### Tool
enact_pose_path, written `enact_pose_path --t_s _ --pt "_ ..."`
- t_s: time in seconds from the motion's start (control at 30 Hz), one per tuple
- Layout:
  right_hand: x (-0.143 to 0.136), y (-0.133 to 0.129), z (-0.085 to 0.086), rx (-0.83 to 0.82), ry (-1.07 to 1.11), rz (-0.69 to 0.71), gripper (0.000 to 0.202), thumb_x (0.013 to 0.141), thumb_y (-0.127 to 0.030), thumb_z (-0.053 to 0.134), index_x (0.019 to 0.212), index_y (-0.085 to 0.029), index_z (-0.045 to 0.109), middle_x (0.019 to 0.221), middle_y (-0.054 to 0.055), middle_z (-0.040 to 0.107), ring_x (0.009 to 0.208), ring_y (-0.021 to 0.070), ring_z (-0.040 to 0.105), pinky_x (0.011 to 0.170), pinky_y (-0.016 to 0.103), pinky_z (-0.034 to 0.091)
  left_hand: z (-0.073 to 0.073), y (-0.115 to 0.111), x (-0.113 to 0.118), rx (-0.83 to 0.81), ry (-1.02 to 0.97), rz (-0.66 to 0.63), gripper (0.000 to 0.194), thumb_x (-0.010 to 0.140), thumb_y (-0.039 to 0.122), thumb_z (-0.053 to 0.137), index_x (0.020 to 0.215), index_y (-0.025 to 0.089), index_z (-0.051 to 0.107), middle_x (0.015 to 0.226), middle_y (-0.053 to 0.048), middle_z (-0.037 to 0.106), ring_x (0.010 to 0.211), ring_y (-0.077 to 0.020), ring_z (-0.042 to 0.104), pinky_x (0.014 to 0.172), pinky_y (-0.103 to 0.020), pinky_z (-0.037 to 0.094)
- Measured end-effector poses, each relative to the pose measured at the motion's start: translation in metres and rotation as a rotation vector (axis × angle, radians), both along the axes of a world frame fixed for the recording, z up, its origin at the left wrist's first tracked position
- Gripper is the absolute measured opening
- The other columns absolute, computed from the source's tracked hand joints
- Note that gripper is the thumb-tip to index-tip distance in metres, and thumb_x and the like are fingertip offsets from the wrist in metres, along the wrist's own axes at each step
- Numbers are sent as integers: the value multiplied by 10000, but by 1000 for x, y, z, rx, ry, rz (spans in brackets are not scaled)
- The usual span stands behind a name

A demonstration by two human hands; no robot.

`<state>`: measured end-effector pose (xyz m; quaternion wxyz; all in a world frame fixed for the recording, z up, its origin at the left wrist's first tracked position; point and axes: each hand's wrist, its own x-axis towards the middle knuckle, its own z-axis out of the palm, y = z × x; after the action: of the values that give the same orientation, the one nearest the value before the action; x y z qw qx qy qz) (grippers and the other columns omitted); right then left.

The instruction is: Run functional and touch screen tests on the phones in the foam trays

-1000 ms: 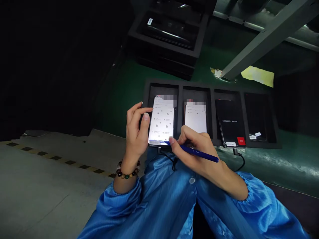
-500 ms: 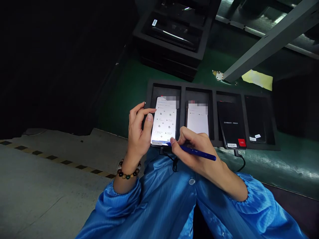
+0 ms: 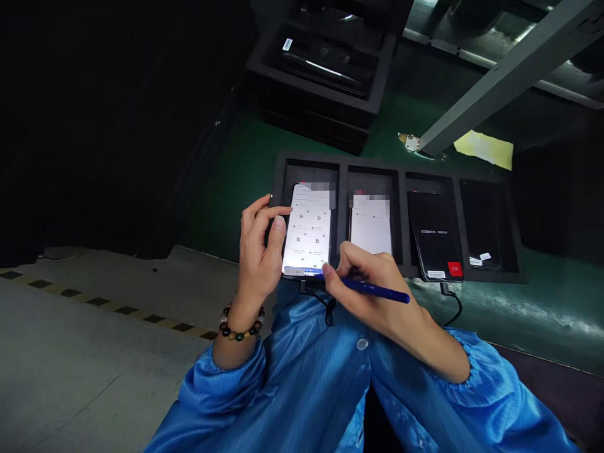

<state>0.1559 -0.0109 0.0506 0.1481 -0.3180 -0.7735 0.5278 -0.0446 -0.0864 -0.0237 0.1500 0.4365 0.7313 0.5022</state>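
A blue pen [image 3: 375,289] is pinched in my right hand [image 3: 365,277], its front end low over the lit phone [image 3: 307,229]. Whether it touches the screen I cannot tell. This phone shows a white page with small icons and rests in the leftmost slot of a black tray [image 3: 342,217]. Beside its left edge my left hand [image 3: 262,245] is open, fingers apart, the index fingertip at the phone's edge and the thumb raised. A second phone [image 3: 371,229] with a white screen lies in the neighbouring slot, its lower part hidden behind my right hand.
Further right, a dark-screened phone [image 3: 435,236] with a red patch and another dark phone [image 3: 480,220] occupy the tray. Black cables [image 3: 455,302] hang from its front. Stacked black trays [image 3: 325,100], a grey metal bar [image 3: 500,75] and yellow paper [image 3: 486,149] are behind.
The view has shifted slightly, so tray and phones sit a little further left. Both hands keep nearly the same pose, with the pen still held.
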Motion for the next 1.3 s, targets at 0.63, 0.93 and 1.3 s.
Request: enact_pose_path --t_s 0.63,0.93,1.3 --pt "302 93 -23 855 -722 -476 509 1118 -363 407 1577 -525 557 1293 133 730 1289 531 644 803 618 442 19 -22 6 36 445 -336 433 981 376 644 1404 362 736 1630 -94 566 1428 -390 526 1182 -646 434" --pt "182 52 -3 752 -282 -372 462 1061 -196 566 1482 -375 633 1357 117 740 1362 454 636 1114 653 480 25 -18 7 -62 431 -344 435 1031 418 582 1441 363 717 1693 -83 495 1487 -402 468 1225 -629 387" --pt "125 22 -13 582 -17 183 445 978 -61 528 1353 -269 649 1147 3 841 1390 305 634 1156 538 369 24 -31 6 73 469 -365 377 992 339 595 1305 397 796 1592 -44 623 1379 -357 588 1198 -645 460"
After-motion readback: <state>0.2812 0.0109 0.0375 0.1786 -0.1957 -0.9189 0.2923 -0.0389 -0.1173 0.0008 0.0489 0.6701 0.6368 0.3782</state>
